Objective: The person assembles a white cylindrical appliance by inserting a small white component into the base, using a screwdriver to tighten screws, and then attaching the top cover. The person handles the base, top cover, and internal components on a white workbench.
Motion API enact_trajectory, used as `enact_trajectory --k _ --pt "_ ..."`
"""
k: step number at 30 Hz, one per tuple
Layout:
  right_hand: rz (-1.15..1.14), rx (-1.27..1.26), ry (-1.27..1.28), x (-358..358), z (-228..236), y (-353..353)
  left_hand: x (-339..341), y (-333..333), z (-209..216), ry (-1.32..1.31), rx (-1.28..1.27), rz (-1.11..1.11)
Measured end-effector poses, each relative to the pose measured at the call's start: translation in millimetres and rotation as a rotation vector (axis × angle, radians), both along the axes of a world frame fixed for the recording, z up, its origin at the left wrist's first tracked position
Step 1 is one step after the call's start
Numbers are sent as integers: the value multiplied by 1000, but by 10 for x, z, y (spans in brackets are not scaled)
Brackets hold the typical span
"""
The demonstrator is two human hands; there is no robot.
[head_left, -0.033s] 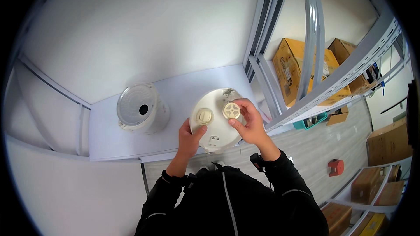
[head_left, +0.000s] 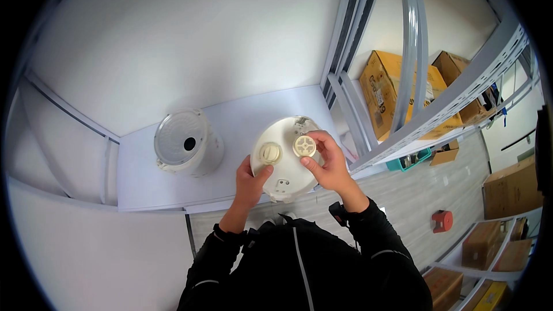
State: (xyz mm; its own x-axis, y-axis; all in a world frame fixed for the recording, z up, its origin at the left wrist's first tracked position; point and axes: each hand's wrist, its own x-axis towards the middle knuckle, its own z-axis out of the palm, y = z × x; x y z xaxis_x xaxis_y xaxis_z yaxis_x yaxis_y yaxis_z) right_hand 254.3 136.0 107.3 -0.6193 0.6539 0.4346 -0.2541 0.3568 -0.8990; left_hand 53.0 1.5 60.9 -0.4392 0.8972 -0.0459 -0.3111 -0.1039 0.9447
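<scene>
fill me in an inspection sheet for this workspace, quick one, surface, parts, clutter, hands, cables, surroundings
Surface: white tabletop, with a white pail on its left part.
Parts: round white piece with a raised cream knob; spoked cream disc above it.
Clutter: nothing seen beyond these on the visible tabletop.
Left hand: holds the white piece's left edge, thumb near the knob.
Right hand: holds the spoked disc between thumb and fingers.
Cables: nothing seen on the tabletop.
Surroundings: yellow box on a side shelf; red stool on the floor.
</scene>
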Motion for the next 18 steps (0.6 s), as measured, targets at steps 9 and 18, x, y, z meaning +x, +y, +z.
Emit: enact_trajectory --k 9,18 --pt "-164 344 -90 -47 167 -166 36 -21 38 1 15 -3" --pt "-133 332 -58 -152 105 -221 -15 -23 37 2 -22 -46"
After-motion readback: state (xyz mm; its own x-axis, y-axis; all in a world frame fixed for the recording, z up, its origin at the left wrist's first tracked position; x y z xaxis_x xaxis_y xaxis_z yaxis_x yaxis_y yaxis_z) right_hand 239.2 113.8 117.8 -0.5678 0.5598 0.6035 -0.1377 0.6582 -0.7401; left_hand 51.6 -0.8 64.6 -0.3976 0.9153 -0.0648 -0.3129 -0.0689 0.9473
